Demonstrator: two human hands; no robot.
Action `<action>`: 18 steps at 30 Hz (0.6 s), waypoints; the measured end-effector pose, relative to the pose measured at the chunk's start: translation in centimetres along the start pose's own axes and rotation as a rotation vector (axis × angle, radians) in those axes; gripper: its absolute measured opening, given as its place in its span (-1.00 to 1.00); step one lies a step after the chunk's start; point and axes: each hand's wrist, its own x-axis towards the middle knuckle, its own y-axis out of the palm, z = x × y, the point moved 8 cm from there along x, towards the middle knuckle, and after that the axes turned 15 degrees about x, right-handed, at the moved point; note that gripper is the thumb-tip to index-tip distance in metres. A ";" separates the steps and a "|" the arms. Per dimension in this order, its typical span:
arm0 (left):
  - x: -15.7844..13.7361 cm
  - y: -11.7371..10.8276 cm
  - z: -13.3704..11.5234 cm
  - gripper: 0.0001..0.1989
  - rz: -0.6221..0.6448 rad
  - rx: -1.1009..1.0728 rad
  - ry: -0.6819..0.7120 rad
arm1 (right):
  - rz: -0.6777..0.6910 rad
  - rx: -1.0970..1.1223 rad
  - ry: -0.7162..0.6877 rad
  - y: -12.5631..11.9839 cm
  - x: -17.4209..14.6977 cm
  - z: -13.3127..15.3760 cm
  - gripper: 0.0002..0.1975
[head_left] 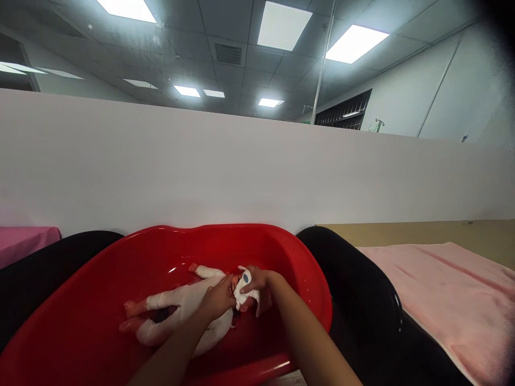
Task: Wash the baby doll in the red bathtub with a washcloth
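A baby doll (193,300) in white clothing lies on its back in a red bathtub (161,241). Its feet point left and its head is toward the right end. My left hand (219,297) grips the doll at its upper chest and neck, with the fingertips partly hidden. At the doll's head, my right hand (255,279) is closed on a small white cloth (243,292) with a dark oval patch. This cloth lies against the doll's face and covers part of it. One doll arm stretches out toward the far wall of the tub.
Black rounded surfaces (354,262) flank the tub on both sides. A pink towel (450,289) lies on the right, and a pink cloth (28,241) on the left. Behind the tub stands a low white partition (241,171).
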 end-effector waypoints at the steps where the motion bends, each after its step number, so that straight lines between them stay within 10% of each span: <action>1: 0.1 0.1 0.0 -0.63 0.004 -0.026 0.012 | 0.007 0.013 0.016 -0.1 -0.1 -0.4 0.21; 9: 0.7 1.6 1.3 -0.31 0.060 -0.093 0.016 | -0.046 -0.253 0.158 1.0 -0.3 0.3 0.46; 18: 0.6 1.3 1.1 -0.48 0.037 -0.140 0.055 | -0.206 -0.824 -0.128 4.1 -1.1 5.3 -0.01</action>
